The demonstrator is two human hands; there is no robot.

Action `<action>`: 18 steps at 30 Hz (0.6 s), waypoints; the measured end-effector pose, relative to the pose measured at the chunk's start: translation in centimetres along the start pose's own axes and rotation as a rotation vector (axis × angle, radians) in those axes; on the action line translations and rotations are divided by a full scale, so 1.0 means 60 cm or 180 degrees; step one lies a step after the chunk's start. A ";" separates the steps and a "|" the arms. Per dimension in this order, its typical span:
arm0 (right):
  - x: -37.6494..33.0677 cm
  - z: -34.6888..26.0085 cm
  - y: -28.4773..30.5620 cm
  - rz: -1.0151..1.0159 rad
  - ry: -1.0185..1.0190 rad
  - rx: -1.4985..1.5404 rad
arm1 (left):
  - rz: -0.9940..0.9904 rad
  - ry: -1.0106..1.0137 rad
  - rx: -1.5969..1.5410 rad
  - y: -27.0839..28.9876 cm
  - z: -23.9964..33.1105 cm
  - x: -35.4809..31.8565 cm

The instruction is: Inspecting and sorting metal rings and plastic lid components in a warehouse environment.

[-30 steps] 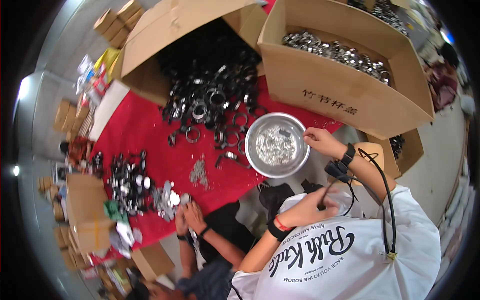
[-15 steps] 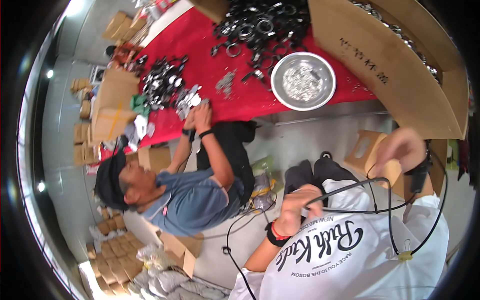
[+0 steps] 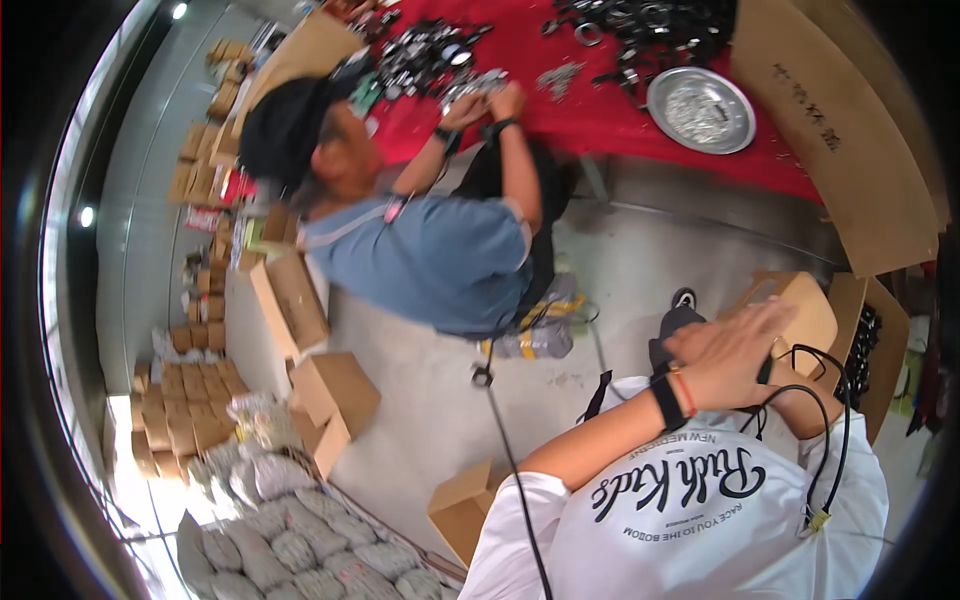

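My left hand is in front of my chest, its fingers stretched out and blurred by motion. A black band and a red bracelet circle that wrist. The left hand crosses over my right hand, which is mostly hidden behind it; a few blurred fingers seem to show past the palm. Black cables loop around my right wrist and run down to a clip on my white shirt. Nothing can be seen held in the left hand.
A co-worker in a blue shirt handles small metal parts at a red-covered table. A metal bowl of small pieces and black ring-shaped parts lie there. Cardboard boxes and filled sacks stand on the floor.
My hands, apart before, have come together, the left crossing over the right near my right wrist. The view has shifted, so the table now appears higher and farther right.
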State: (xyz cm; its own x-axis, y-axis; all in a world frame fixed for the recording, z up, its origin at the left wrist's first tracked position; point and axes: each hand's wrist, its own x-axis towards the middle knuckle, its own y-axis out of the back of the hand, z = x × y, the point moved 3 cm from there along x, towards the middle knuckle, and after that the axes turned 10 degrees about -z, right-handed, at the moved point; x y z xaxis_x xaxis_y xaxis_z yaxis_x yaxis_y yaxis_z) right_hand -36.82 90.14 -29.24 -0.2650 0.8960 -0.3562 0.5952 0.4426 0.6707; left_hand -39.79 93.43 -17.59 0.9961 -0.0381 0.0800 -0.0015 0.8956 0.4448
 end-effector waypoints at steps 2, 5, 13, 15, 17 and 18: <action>0.062 -0.126 -0.054 -0.0785 0.0111 -0.1611 | 0.0346 -0.0656 0.0123 -0.032 -0.003 -0.049; 0.091 -0.188 -0.187 -0.1341 0.0638 -0.1271 | -0.1235 0.0842 -0.0822 -0.040 -0.020 -0.168; 0.122 -0.384 -0.316 -0.1732 0.1930 -0.1659 | 0.0732 0.0747 -0.0697 -0.035 0.037 -0.411; 0.130 -0.423 -0.323 -0.1796 0.2012 -0.1549 | 0.0756 0.0792 -0.0101 -0.007 0.072 -0.466; 0.129 -0.450 -0.335 -0.1932 0.2046 -0.1191 | 0.0812 0.0795 0.0490 0.007 0.098 -0.506; 0.130 -0.462 -0.339 -0.1983 0.2054 -0.1014 | 0.0845 0.0780 0.0568 0.008 0.099 -0.519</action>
State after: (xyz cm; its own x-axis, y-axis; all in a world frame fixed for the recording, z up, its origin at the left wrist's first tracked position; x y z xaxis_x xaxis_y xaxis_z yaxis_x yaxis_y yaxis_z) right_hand -72.03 89.10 -27.62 -0.8893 0.2997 -0.3453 -0.0040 0.7501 0.6613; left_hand -71.33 92.39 -14.56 0.9506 0.3103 0.0073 -0.2553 0.7683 0.5869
